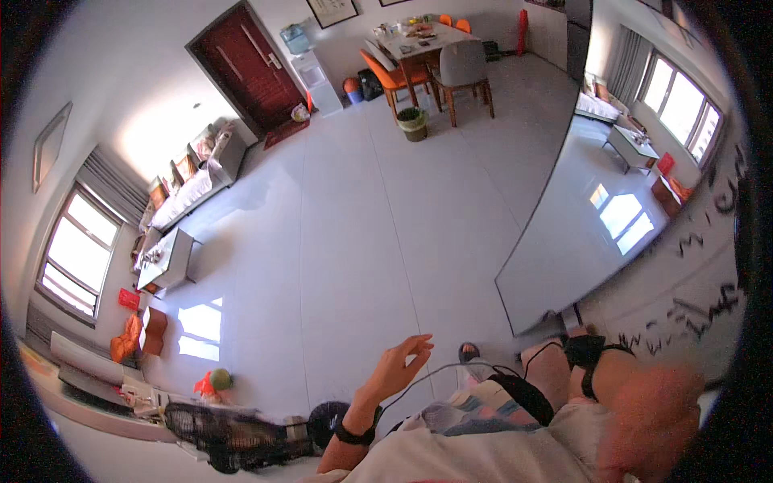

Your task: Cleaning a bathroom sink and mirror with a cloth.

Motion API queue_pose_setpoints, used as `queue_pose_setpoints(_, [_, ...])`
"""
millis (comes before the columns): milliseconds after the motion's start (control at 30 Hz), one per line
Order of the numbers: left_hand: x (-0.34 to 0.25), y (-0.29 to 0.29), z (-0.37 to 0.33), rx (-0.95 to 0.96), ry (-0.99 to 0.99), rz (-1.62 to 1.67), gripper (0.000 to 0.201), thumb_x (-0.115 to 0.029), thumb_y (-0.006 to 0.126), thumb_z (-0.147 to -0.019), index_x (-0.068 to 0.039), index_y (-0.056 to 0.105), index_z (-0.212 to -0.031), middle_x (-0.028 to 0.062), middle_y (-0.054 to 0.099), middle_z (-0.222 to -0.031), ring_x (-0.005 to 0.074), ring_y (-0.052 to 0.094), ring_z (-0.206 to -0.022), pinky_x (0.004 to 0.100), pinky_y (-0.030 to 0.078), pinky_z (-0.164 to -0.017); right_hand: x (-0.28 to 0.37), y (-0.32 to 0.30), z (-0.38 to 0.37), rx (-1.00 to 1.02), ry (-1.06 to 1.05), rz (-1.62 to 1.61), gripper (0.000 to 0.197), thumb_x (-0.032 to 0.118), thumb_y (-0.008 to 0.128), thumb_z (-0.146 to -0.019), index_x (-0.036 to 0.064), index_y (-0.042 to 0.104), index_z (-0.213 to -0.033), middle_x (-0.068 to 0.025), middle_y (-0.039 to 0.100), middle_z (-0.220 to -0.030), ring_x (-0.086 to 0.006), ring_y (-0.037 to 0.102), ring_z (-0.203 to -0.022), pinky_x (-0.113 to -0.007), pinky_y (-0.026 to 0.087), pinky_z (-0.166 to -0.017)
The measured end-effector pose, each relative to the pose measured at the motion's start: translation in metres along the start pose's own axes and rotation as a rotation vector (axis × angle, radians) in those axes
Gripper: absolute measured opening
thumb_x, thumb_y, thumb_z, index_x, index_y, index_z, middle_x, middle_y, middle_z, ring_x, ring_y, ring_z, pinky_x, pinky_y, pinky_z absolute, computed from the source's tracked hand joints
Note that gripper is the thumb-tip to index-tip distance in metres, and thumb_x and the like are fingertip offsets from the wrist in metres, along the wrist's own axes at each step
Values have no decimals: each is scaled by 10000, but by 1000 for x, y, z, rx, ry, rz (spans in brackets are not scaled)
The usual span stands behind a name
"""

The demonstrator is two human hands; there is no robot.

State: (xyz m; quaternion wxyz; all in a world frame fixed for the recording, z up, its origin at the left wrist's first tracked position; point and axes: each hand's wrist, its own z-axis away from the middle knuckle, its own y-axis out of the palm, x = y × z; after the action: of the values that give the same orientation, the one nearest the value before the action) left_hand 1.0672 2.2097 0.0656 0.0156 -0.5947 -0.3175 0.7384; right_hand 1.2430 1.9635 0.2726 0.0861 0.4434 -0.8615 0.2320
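My left hand [398, 368] is raised over the pale floor, its fingers loosely bent and apart, holding nothing I can see. A black band [355, 435] circles that wrist. My right hand [656, 412] is a blur at the lower right, close to my body; its fingers cannot be made out. A thin black cable [435, 373] runs from near my left wrist across my lap toward black straps [586, 351] by my legs. Beyond my left hand, a foot in a dark sandal [469, 352] stands on the floor.
A tall mirror [564, 241] leans at the right, reflecting the room. A black fan [233, 435] lies at lower left near a green ball-shaped thing [221, 379]. A potted plant [413, 125], dining table [427, 40], coffee table [171, 262] and sofa [193, 189] stand farther off.
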Motion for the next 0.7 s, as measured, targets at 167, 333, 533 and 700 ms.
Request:
queue_pose_setpoints(167, [10,-44,-67,-87,-140,8,288,-97,507,-851,-21,475,-1127,121,600,-1000,190,572,-938,306,457,-792,-143,4,59,-504,-374,778,526,474,454,-793,43,412,-1091,-146,485,-1012,-232,421,-984,-495,300,-814])
queue_pose_setpoints(333, [42,-62,-123,-28,-81,43,277,-97,502,-850,-27,478,-1117,118,608,-978,195,582,-914,310,463,-740,-224,32,-9,-737,-209,165,455,232,428,-825,88,276,-1229,-107,420,-898,-176,425,-742,-367,334,-641])
queue_pose_setpoints(533, [71,-88,-230,84,-24,46,276,-100,500,-852,-22,475,-1115,120,610,-967,202,584,-913,308,465,-743,-314,28,-54,-643,80,187,360,192,495,-800,93,329,-1103,-70,475,-705,-148,428,-572,-307,353,-509])
queue_pose_setpoints(700, [70,-126,-337,166,54,54,276,-94,495,-858,-18,469,-1122,130,602,-974,193,571,-935,312,468,-776,-340,7,-120,-346,196,-421,104,141,512,-758,94,464,-837,-47,498,-681,-145,468,-574,-296,369,-514])
